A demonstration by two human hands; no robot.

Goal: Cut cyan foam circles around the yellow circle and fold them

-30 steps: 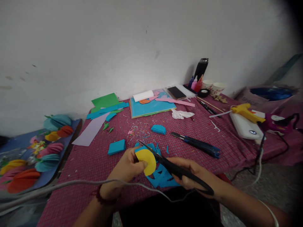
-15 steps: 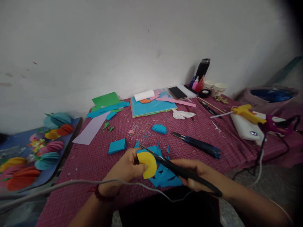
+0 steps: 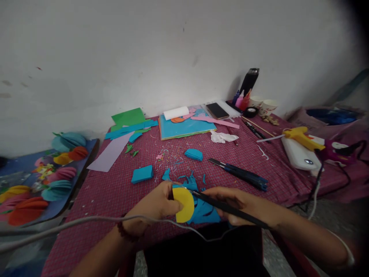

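Observation:
My left hand (image 3: 152, 204), a dark bead bracelet at its wrist, pinches a yellow half-round paper piece (image 3: 185, 204) with blue paper showing along its top edge. Wrapped around black-handled scissors (image 3: 230, 209), my right hand (image 3: 240, 198) holds their blades against the rim of the yellow piece. Below lies a pile of blue paper scraps (image 3: 208, 215). Just beyond the hands are a blue rectangular paper stack (image 3: 142, 174) and a blue half-round stack (image 3: 193, 154). A utility knife (image 3: 242, 175) rests to the right of these.
A grey cable (image 3: 95, 218) crosses low in front of my forearms. Finished paper ornaments (image 3: 57, 190) lie on a blue tray at left. To the right are a yellow glue gun (image 3: 302, 137), a white box and paper cups (image 3: 268, 107). A black flask (image 3: 250, 81) stands by the wall.
The scissor blades, earlier pointing across the top of the yellow piece, now sit closer along its upper right rim. My left hand and the piece have shifted slightly right.

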